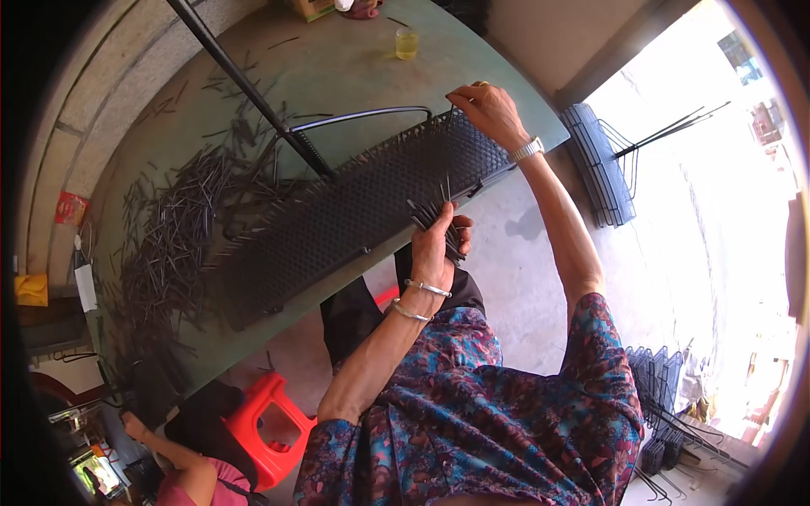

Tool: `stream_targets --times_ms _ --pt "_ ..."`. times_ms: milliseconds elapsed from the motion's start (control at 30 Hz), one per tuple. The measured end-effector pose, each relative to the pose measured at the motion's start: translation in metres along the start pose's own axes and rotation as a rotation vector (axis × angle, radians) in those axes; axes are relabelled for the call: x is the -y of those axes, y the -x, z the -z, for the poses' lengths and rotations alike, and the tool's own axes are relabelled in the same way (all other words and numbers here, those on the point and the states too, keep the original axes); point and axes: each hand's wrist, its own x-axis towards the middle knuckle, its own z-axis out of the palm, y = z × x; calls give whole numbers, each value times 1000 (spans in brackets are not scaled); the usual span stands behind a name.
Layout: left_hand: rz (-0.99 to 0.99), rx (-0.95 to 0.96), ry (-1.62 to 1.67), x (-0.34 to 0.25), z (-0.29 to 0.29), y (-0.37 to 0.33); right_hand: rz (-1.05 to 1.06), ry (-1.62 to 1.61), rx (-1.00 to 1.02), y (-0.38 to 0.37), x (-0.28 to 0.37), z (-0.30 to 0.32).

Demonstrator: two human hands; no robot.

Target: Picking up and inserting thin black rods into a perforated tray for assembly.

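A long black panel [337, 219] with a honeycomb-like surface lies slantwise along the near edge of the green table [337, 72]. Thin dark strips stand up along its far side. My left hand [434, 244], with two bangles at the wrist, is closed around a bundle of thin dark strips [424, 216] just over the panel's near edge. At the panel's far right end, my right hand [491, 111] has its fingers pinched together by the upright strips. Whatever is between those fingertips is too small to make out.
Loose dark strips [173, 236] lie heaped on the table's left. A long dark rod [245, 88] with a curved metal brace rises from the panel. A glass of yellow liquid [407, 44] stands far back. Wire racks [599, 164] are at right; a red stool [270, 430] and another person [198, 482] are lower left.
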Motion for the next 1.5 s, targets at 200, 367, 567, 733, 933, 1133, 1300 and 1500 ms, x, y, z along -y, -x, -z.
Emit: stream_targets --times_ms 200,367,567,733,933,1133,1300,1500 --pt "-32 7 21 -1 1 -2 -66 13 94 -4 8 7" --pt "-37 -30 -35 -5 -1 -1 -45 59 15 11 6 0" --pt "-58 -24 -97 -8 -1 -5 -266 -366 546 44 54 43" --pt "-96 -5 -123 -5 -2 -7 -249 -682 555 68 58 34" --pt "14 -83 -105 -7 -4 -1 -321 -727 204 60 41 48" --pt "87 -37 -37 5 3 -8 -119 -391 -342 29 19 28" --pt "77 -44 10 9 6 -9 -172 -300 -279 25 3 16" --pt "97 -26 54 7 4 -4 -144 -319 -273 24 2 17"
